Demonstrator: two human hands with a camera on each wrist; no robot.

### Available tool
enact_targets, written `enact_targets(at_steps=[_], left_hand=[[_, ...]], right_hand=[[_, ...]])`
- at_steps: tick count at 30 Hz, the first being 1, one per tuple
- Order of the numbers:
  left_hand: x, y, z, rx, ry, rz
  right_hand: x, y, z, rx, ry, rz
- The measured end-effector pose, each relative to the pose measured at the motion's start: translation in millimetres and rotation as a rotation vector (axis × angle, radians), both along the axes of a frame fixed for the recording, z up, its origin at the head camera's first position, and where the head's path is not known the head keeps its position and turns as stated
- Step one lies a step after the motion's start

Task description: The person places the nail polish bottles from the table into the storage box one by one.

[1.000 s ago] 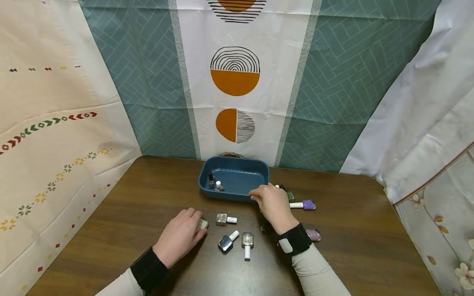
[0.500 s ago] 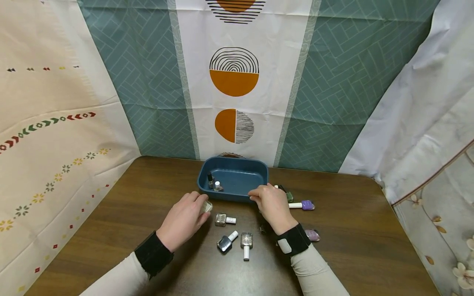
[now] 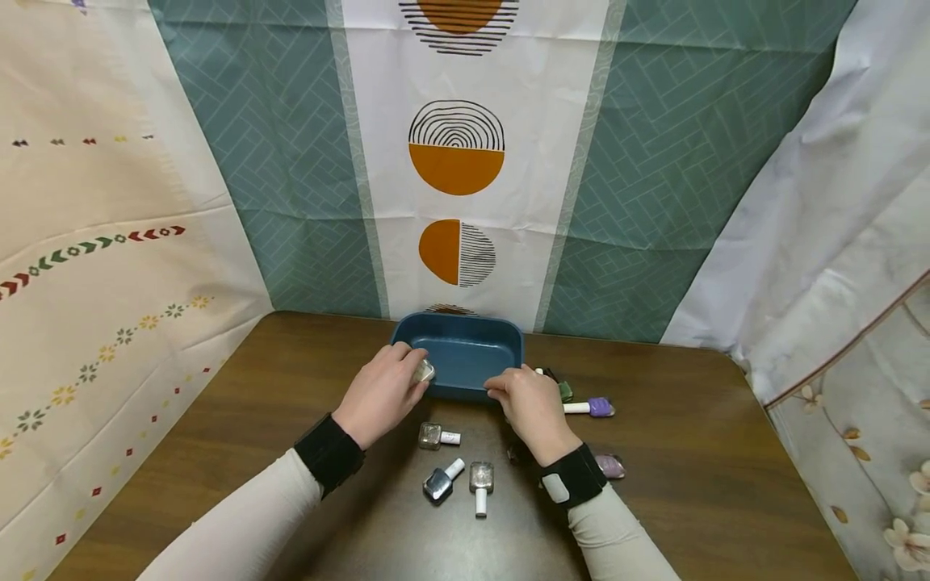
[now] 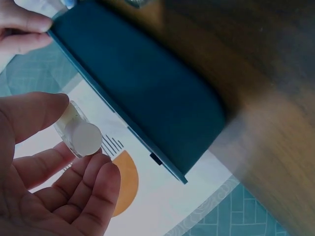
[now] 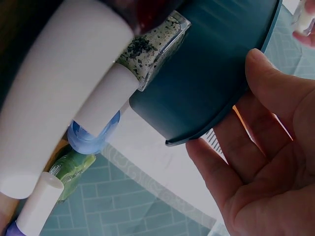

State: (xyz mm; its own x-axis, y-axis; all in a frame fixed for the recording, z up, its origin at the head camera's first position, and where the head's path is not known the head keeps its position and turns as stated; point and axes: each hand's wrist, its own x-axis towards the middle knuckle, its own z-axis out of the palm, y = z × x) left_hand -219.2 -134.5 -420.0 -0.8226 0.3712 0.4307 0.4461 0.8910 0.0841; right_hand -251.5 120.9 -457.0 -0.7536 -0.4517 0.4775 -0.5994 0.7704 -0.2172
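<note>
Table edge (image 3: 334, 323) close behind bin (image 3: 458, 393); gap between hands (image 3: 534, 410) (left (image 3: 381, 394) pinches bottle (image 3: 425, 371)).

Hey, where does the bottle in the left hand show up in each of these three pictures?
Head: slightly left of and below centre, the bottle in the left hand.
Left wrist: the bottle is left of centre, white cap toward the camera.
Right wrist: the bottle is at the top right, cut off by the edge.
Shared landmark: the blue bin, in all three views.
</note>
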Motion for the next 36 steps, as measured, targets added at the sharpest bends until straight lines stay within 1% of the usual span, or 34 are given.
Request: enact_targets(at_steps=[5,9,12,17,22,25,28,32,36], left_hand=[[-13.9,2.1,-1.9,-0.017,-0.003,0.009],[-23.9,3.5,-4.3,-0.02,0.013,0.007],[-30.5,5.1,-5.4,-0.025,0.01,0.01],[-41.4,9.6,-2.5,-0.035,-0.009,0.026],[-52.9,14.3,0.2,-0.043,-0.007,0.021],[-59.1,16.5,-0.6,-0.041,-0.032,0.023],[-63.7,18.3,-2.4,-0.033,-0.075,0.043],[-67.5,20.9,-4.0,-0.03,-0.113,0.067],[-70.6,23.1,-5.0,-0.027,-0.131,0.079]], right_hand=[[1.1,-1.5,0.3,-0.002,-0.017,-0.003],[1.7,-2.0,0.4,-0.006,-0.013,-0.005],[2.0,-2.2,0.2,-0.006,-0.008,-0.003],[1.3,-2.1,0.3,-0.003,-0.006,-0.005],[0.0,-1.4,-0.9,0.011,-0.018,-0.017],[-0.5,-1.3,-1.8,0.012,-0.024,-0.021],[-0.9,-1.5,-2.5,0.014,-0.021,-0.022],[-1.4,-1.9,-2.7,0.023,-0.013,-0.021],[-1.8,-2.0,-1.6,0.023,-0.012,-0.023]])
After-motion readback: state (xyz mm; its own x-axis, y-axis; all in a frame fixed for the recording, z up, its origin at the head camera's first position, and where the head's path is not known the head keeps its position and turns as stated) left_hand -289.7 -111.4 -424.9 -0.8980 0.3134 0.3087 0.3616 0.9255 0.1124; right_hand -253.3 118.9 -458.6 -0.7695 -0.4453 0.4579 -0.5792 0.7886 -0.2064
